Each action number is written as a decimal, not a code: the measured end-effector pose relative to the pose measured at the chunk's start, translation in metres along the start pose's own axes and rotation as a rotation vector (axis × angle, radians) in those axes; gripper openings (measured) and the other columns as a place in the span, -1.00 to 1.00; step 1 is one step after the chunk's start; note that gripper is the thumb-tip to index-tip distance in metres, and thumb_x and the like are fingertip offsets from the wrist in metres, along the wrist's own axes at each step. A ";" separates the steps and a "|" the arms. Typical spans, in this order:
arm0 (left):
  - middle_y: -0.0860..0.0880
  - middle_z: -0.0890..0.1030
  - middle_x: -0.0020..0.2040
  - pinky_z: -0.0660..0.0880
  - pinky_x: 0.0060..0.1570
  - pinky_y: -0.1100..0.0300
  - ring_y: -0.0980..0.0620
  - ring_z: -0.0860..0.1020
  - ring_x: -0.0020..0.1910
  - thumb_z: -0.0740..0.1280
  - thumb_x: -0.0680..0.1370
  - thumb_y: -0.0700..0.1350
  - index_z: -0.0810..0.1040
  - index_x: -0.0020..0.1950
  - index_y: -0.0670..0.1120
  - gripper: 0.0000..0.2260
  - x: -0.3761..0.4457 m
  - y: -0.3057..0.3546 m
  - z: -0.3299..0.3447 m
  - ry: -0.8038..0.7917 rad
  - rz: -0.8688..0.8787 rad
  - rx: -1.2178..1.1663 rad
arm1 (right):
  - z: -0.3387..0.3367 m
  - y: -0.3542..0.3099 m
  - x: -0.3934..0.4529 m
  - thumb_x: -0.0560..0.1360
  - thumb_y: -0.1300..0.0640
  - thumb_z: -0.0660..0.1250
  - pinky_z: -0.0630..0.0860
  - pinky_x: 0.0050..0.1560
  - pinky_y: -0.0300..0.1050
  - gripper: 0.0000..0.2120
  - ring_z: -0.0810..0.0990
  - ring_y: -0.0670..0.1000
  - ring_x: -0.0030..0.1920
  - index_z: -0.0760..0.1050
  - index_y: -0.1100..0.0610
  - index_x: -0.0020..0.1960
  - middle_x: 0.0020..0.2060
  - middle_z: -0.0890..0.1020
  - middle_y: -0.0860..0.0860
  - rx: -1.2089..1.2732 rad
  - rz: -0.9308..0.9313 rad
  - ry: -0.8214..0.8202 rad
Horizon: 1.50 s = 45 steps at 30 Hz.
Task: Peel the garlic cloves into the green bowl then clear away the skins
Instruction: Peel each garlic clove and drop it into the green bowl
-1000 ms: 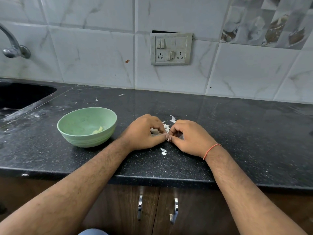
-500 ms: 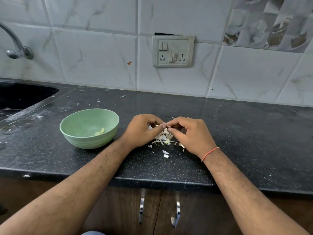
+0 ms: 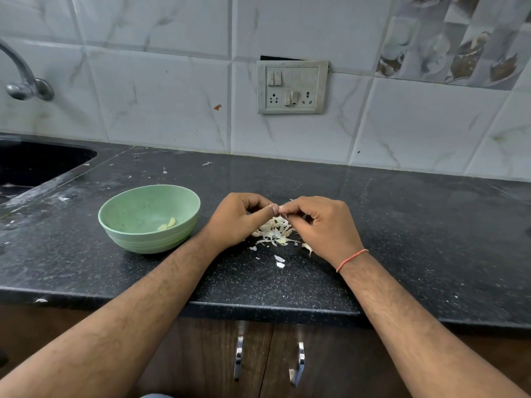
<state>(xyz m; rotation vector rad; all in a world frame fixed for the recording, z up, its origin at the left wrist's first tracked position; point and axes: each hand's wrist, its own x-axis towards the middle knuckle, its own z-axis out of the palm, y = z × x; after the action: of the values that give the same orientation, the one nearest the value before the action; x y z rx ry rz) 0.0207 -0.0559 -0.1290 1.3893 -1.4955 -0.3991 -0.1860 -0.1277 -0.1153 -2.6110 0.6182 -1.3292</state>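
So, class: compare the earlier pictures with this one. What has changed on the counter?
Both hands, left hand and right hand, have lifted off the black speckled counter, uncovering the pile of papery garlic skins. They keep pinching something small. The green bowl stayed put.

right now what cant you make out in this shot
- Head view: what the left hand and right hand pinch between fingertips; only a pale sliver shows, the grip covers the rest.
- Unpeeled cloves within the skin pile: too small, partly under the hands.
- Sink and tap: cut by the left edge.
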 end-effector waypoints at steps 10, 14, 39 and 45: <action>0.20 0.69 -0.27 0.40 -0.28 0.48 0.36 0.54 -0.38 0.50 0.62 -0.06 0.77 0.01 -0.09 -0.88 -0.001 0.004 0.002 0.047 0.005 0.028 | 0.001 -0.006 -0.002 0.54 0.16 0.55 0.71 -0.10 -0.15 -0.89 0.74 -0.12 -0.17 0.74 -0.01 0.03 -0.17 0.75 -0.14 0.251 0.273 -0.054; 0.19 0.64 -0.36 0.38 -0.36 0.40 0.26 0.49 -0.46 0.44 0.65 -0.04 0.76 -0.07 -0.03 -0.84 -0.002 0.005 0.002 0.093 0.006 0.084 | -0.001 -0.003 0.000 0.58 0.01 0.52 0.61 -0.17 -0.20 -0.88 0.68 -0.12 -0.24 0.70 -0.02 -0.13 -0.26 0.72 -0.15 0.198 0.284 0.036; 0.17 0.68 -0.07 0.48 -0.04 0.30 0.17 0.60 -0.04 0.47 0.48 -0.19 0.77 -0.06 0.11 -0.81 0.001 0.004 0.004 0.032 -0.033 0.298 | 0.019 0.001 -0.003 0.40 -0.47 0.34 0.42 0.05 0.03 -0.63 0.45 -0.17 -0.06 0.64 -0.18 -0.17 -0.20 0.56 -0.24 -0.194 0.171 -0.257; 0.17 0.69 -0.08 0.40 -0.10 0.49 0.18 0.60 -0.03 0.45 0.49 -0.20 0.78 -0.06 0.10 -0.79 0.001 0.001 0.005 0.044 -0.035 0.290 | 0.025 0.003 -0.001 0.44 -0.24 0.40 0.54 0.02 0.06 -0.81 0.46 -0.14 -0.14 0.59 -0.14 -0.21 -0.29 0.56 -0.20 -0.171 0.150 -0.252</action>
<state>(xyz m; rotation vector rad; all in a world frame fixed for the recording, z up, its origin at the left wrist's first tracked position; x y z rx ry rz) 0.0160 -0.0580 -0.1297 1.6419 -1.5381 -0.1752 -0.1677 -0.1311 -0.1317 -2.7391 0.8977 -0.9223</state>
